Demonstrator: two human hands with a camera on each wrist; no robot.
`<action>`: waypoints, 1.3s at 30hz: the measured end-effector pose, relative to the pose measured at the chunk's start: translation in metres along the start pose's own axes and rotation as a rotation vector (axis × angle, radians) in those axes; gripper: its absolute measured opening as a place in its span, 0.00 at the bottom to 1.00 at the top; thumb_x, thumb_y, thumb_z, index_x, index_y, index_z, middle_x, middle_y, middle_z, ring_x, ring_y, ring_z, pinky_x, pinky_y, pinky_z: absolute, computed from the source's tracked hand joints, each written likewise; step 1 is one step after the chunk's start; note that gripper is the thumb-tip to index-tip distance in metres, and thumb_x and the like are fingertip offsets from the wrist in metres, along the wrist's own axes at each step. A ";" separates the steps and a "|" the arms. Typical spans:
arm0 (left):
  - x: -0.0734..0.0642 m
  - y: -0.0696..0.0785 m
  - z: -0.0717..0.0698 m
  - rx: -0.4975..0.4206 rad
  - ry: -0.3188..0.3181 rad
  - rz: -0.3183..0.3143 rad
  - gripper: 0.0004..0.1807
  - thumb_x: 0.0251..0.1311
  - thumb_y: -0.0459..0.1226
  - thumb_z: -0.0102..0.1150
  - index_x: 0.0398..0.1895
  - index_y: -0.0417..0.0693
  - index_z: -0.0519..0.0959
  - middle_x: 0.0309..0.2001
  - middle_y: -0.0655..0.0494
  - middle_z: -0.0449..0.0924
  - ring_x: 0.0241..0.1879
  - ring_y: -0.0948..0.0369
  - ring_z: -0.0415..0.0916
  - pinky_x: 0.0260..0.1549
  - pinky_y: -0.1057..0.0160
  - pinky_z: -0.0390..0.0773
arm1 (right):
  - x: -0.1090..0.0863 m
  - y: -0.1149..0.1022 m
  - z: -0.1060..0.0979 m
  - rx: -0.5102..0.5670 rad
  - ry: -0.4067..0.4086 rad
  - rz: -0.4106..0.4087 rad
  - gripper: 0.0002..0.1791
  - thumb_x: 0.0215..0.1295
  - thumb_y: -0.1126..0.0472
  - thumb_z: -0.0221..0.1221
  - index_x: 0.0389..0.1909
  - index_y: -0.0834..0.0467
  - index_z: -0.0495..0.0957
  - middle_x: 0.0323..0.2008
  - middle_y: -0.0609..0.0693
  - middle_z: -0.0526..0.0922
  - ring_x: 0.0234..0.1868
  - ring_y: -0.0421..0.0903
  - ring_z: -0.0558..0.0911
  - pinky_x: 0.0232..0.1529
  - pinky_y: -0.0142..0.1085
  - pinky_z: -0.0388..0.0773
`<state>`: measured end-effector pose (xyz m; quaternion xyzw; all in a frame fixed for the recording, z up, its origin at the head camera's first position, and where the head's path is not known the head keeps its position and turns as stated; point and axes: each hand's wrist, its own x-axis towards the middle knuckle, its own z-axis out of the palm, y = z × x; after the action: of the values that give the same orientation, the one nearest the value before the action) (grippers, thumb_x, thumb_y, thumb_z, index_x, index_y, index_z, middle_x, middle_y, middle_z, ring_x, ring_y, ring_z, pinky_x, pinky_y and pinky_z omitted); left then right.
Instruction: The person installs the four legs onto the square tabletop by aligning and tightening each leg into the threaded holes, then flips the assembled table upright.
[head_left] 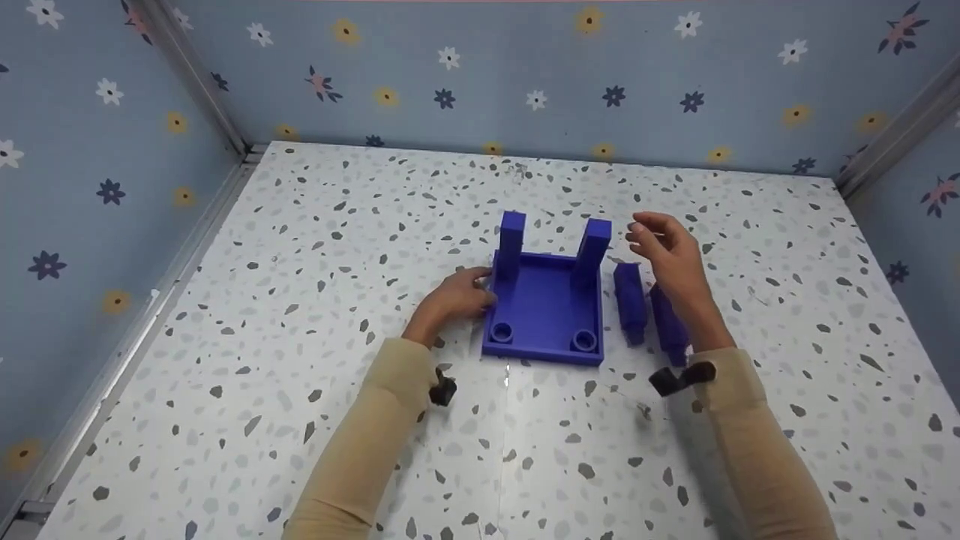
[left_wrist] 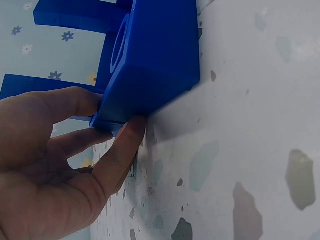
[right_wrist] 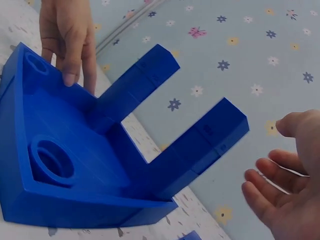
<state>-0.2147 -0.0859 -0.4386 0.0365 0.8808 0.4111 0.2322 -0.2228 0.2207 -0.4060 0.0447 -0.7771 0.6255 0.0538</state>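
A square tabletop, tray-like with a raised rim, lies underside up, purple-blue in the head view. Two square legs stand upright at its far corners; round sockets show at the near ones. My left hand holds the left side wall, its fingertips at the rim and low on the wall. My right hand hovers past the right leg with fingers loosely bent and nothing in them. Two loose legs lie just right of the tabletop, one partly covered by my right hand.
Everything lies on a white speckled table. Flower-patterned panels close off the back and both sides, with metal rails at the corners. A dark wrist camera is strapped to each sleeve.
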 end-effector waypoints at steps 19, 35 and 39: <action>0.000 0.000 0.001 -0.011 -0.002 -0.016 0.36 0.57 0.37 0.52 0.72 0.48 0.61 0.58 0.43 0.73 0.53 0.51 0.72 0.57 0.54 0.70 | -0.008 0.011 -0.039 -0.204 -0.164 0.171 0.32 0.68 0.44 0.53 0.64 0.62 0.65 0.56 0.53 0.71 0.55 0.45 0.75 0.56 0.36 0.76; 0.000 0.000 0.000 0.025 0.002 -0.013 0.35 0.58 0.38 0.52 0.71 0.47 0.61 0.60 0.43 0.73 0.57 0.51 0.70 0.60 0.53 0.68 | -0.013 0.027 -0.073 -0.235 -0.159 0.337 0.39 0.68 0.37 0.47 0.68 0.63 0.59 0.62 0.61 0.67 0.59 0.47 0.73 0.55 0.31 0.75; 0.001 0.000 0.000 0.021 0.002 -0.006 0.35 0.57 0.38 0.52 0.71 0.48 0.62 0.60 0.43 0.73 0.56 0.50 0.70 0.60 0.53 0.69 | -0.013 0.030 -0.076 -0.230 -0.147 0.413 0.41 0.67 0.36 0.46 0.69 0.62 0.57 0.64 0.62 0.66 0.62 0.50 0.71 0.59 0.35 0.74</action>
<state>-0.2152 -0.0852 -0.4387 0.0360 0.8854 0.4010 0.2321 -0.2120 0.3015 -0.4212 -0.0760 -0.8376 0.5259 -0.1270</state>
